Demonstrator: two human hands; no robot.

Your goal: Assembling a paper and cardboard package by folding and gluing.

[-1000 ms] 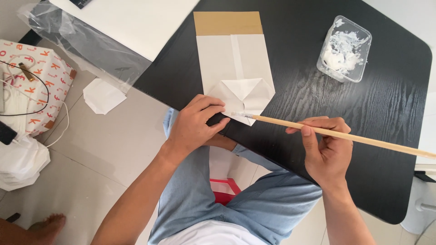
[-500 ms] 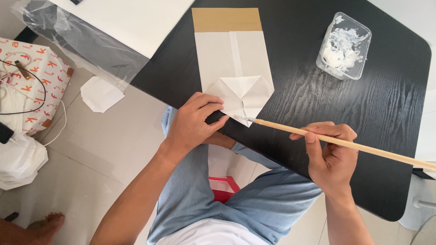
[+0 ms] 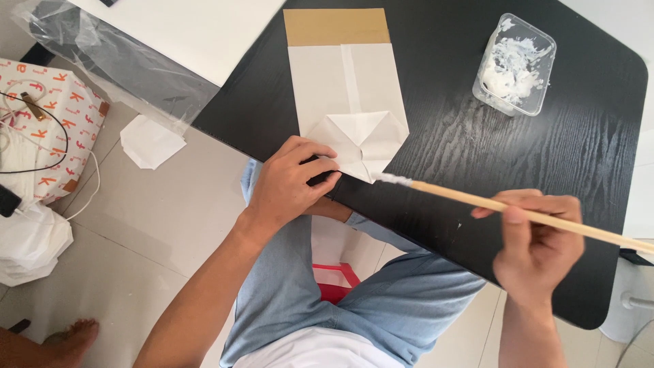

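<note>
Now the stick [image 3: 518,212] slants, glue-coated tip toward the paper bag [image 3: 347,102].

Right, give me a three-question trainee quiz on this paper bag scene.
1. True or false: the left hand presses on the white paper bag.
2. What does the right hand hold? A) scissors B) wooden stick C) tape roll
3. What stands on the black table at upper right?

Key: 1 true. 2 B. 3 A clear plastic tub of white paste.
</note>
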